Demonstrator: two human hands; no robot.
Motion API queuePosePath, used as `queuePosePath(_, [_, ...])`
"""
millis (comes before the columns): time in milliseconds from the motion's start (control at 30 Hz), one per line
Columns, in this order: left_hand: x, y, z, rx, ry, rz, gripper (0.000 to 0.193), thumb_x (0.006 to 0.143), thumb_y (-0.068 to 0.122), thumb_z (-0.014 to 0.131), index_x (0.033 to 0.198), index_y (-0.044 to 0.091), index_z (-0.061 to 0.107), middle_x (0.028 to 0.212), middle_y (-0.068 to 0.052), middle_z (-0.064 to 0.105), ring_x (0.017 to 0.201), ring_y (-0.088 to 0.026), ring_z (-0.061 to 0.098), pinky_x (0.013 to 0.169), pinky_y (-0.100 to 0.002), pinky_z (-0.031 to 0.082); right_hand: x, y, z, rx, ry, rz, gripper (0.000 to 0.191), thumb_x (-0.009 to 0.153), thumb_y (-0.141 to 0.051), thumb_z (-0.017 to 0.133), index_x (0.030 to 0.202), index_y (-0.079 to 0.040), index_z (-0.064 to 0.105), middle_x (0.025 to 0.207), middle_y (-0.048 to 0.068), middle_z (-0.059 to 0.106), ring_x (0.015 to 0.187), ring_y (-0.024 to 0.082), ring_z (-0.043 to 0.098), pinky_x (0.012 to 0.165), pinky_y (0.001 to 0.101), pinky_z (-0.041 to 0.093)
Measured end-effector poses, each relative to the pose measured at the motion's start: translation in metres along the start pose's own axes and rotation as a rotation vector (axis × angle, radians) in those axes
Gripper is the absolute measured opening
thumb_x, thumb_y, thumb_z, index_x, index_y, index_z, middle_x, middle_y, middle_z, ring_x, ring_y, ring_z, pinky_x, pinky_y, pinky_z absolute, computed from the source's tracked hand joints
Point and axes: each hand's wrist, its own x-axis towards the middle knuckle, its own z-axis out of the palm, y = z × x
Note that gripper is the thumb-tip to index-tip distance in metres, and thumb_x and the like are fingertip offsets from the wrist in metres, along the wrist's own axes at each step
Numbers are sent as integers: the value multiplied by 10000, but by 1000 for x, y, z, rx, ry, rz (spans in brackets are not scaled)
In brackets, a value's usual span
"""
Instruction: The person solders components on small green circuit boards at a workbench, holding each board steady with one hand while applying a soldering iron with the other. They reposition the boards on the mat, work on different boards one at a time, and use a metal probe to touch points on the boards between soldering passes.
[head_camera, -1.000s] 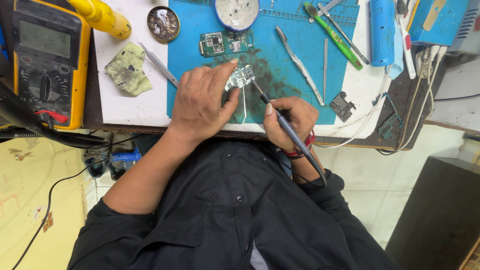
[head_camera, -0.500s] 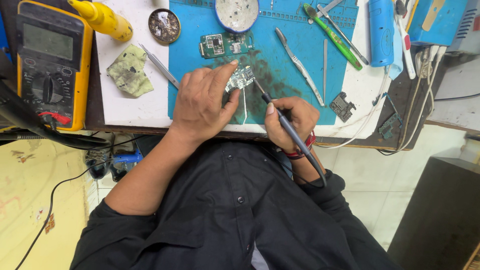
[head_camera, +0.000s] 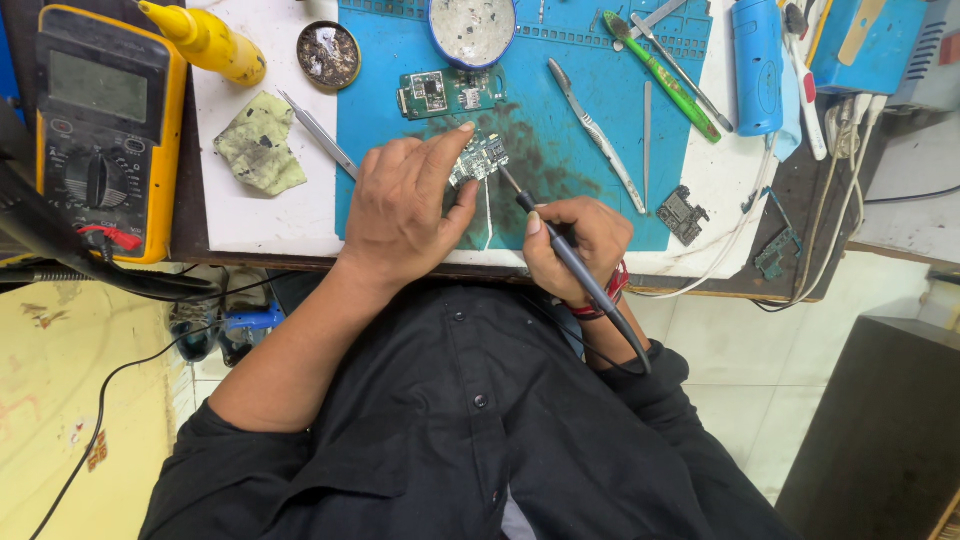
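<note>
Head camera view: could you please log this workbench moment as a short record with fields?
Left hand: pins a small circuit board to the blue mat
Right hand: grips a soldering iron, tip at the board
Spare board: lies just beyond on the mat
Far left: yellow multimeter
Also on mat: tweezers, green toothbrush

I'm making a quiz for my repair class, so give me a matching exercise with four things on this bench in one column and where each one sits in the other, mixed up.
Things:
1. multimeter
2. soldering iron
3. small circuit board
4. green toothbrush

Places:
A. under the left hand's fingertips on the blue mat
B. far left edge of the bench
C. upper right part of the mat
D. gripped in the right hand

Pairs: 1-B, 2-D, 3-A, 4-C
</note>
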Motion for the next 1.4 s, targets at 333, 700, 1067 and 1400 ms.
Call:
queuePosePath(333, [0, 0, 0, -2, -1, -1, 595, 917, 177, 794, 1435, 49, 529, 1156, -75, 689, 1030, -251, 625, 883, -400, 450, 2, -1, 0, 9, -6, -14, 75, 831, -25, 748, 876, -12, 689, 705, 65, 642, 565, 177, 596, 558, 299, 435])
queuePosePath(700, [1, 0, 0, -7, -9, -2, 597, 919, 182, 789, 1438, 51, 526, 1159, -78, 692, 1023, -255, 625, 880, -405, 450, 1, 1, 1, 1, -7, -10, 75, 818, -16, 747, 865, -16, 689, 694, 59, 635, 560, 180, 598, 556, 304, 439])
queuePosePath(1067, [0, 0, 0, -11, -1, -8, 580, 918, 184, 788, 1424, 47, 539, 1167, -80, 695, 1032, -257, 625, 882, -402, 451, 1, -1, 0, 8, -1, -3, 78, 821, -22, 746, 872, -8, 688, 703, 68, 639, 566, 181, 597, 556, 305, 436])
queuePosePath(1400, [1, 0, 1, -5, 5, -3, 580, 914, 184, 788, 1423, 47, 543, 1168, -77, 689, 1033, -256, 620, 884, -401, 452, 1, 0, 0, -6, 0, 5, 68, 809, -17, 740, 856, -13, 691, 669, 60, 613, 545, 176, 580, 545, 305, 421])
